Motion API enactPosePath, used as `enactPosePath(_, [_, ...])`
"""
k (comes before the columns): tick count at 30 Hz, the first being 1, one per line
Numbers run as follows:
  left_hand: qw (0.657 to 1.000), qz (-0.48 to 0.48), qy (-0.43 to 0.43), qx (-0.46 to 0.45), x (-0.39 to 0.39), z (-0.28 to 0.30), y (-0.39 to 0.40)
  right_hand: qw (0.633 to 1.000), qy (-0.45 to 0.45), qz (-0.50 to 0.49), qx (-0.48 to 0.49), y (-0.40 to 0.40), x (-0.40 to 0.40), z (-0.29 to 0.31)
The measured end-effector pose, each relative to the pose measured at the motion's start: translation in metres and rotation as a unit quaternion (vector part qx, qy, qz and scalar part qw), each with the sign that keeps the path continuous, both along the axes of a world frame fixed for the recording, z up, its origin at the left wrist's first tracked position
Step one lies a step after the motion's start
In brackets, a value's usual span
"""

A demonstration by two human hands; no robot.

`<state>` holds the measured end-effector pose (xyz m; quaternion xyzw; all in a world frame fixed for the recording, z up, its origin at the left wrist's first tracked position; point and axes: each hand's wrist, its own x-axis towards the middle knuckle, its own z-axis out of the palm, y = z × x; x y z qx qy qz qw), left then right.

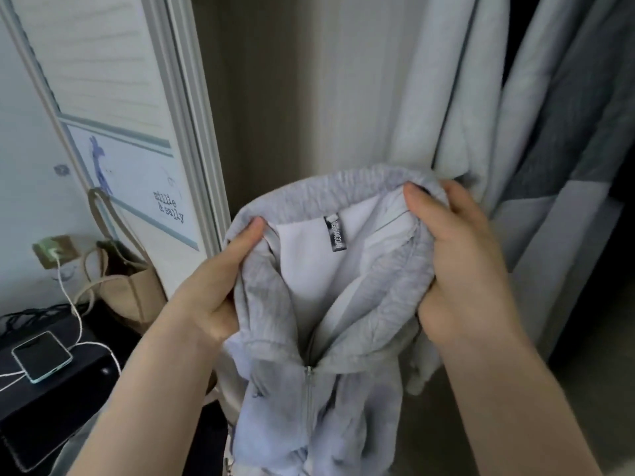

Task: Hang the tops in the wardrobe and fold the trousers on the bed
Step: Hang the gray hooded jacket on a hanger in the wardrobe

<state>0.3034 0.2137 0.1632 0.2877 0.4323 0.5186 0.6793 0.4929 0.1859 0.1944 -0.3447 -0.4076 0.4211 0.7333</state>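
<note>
Holding pale grey zip-front fleece hoodie (pixel 319 304) by collar rim: left hand (pixel 209 293) at 9 o'clock, right hand (pixel 457 266) at 3, fingers of both curled, pinching fabric. Long axis hanging to 6. Wardrobe's hanging pale garments (pixel 481 97) at 1 o'clock, right hand nearer. Zip part-closed, black neck label showing, no hanger seen.

Left hand (pixel 213 290) and right hand (pixel 460 266) grip a grey zip top (pixel 330 324) before hanging clothes (pixel 536 132)
</note>
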Motion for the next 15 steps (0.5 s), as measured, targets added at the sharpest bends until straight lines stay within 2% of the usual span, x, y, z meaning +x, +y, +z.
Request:
enactPosePath(3, [0.998,0.021,-0.001,0.054,-0.006,0.028,0.037,1.0,0.01,-0.009,0.02,0.026,-0.004,0.023])
enactPosePath(5, [0.994,0.052,0.008,0.094,-0.014,0.051,0.064,1.0,-0.016,-0.012,0.021,0.044,-0.006,0.044])
enactPosePath(8, [0.982,0.102,0.064,0.148,-0.021,0.087,0.096,0.994,-0.11,0.0,0.017,0.065,-0.012,0.078])
enactPosePath(11, [0.955,0.162,0.116,0.219,-0.028,0.124,0.123,0.975,-0.217,-0.028,0.022,0.083,-0.022,0.111])
enactPosePath(15, [0.922,0.17,0.174,0.302,-0.038,0.164,0.148,0.919,-0.378,-0.106,0.023,0.101,-0.023,0.143])
